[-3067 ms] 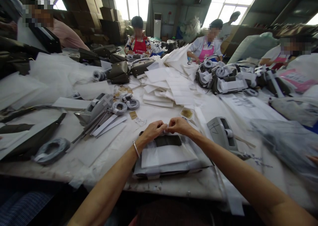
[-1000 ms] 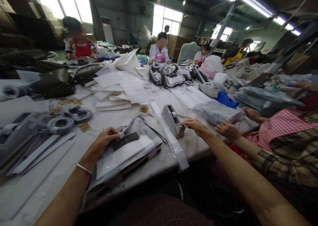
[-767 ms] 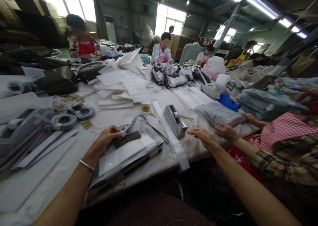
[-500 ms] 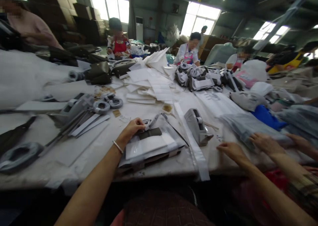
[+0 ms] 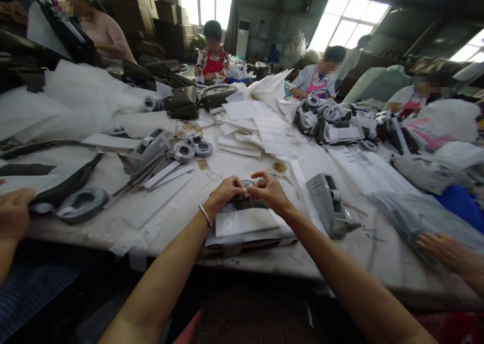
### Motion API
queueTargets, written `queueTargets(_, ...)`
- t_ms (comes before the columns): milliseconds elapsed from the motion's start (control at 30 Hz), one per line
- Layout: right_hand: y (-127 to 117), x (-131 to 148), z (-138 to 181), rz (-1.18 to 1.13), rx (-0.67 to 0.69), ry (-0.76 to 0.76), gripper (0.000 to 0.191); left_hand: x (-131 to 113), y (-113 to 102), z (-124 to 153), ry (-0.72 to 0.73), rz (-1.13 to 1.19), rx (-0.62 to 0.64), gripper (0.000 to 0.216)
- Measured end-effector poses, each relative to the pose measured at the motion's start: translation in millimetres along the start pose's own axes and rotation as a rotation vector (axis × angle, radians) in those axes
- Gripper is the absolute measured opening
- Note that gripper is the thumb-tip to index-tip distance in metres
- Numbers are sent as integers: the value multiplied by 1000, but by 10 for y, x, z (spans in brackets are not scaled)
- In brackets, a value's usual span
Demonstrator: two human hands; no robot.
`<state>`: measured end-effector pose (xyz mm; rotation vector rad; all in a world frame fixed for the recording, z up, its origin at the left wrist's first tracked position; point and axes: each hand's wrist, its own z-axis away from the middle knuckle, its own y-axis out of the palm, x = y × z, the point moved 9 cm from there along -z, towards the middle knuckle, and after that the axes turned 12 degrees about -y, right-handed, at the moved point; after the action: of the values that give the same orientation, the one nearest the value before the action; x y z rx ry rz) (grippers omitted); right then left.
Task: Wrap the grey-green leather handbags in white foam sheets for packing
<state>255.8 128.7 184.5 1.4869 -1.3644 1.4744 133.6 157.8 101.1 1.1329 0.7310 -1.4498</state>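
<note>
On the table before me lies a flat dark olive bag (image 5: 254, 203), with a white sheet (image 5: 245, 221) and clear plastic over its front. A small strap coil wrapped in pale grey film (image 5: 247, 183) rests at its top edge. My left hand (image 5: 228, 191), with a bangle at the wrist, pinches the wrapped strap coil. Opposite it, my right hand (image 5: 269, 190) has thumb and forefinger closed at the same spot; what is between them is too small to make out. A grey tape dispenser (image 5: 329, 205) stands to the right of the bag.
Loose white sheets (image 5: 242, 127) are heaped behind. Left are another tape dispenser (image 5: 145, 150), wrapped strap coils (image 5: 183, 152) and card strips (image 5: 162, 175). Co-workers' hands show at left (image 5: 15, 210) and right (image 5: 449, 253), the latter on plastic bags (image 5: 412, 218). Other people sit across the table.
My right hand has come from beside the tape dispenser to the bag, meeting my left hand at the strap coil. The view has swung left, and a co-worker's hand now shows at the left edge.
</note>
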Motion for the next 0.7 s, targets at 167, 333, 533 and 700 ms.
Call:
queueTargets(167, -66, -420, -126, 276, -22, 110, 20, 40, -12, -42, 9, 11, -10, 28)
queueTargets(333, -50, -513, -133, 354, 10, 207, 20, 69, -18, -44, 6, -12, -21, 27)
queueTargets(533, -123, -474, -102, 535, 33, 204, 23, 33, -15, -15, 16, -42, -38, 28)
queueTargets(700, 49, -165, -49, 1079, 229, -231, 22, 7, -25, -8, 26, -71, -54, 26)
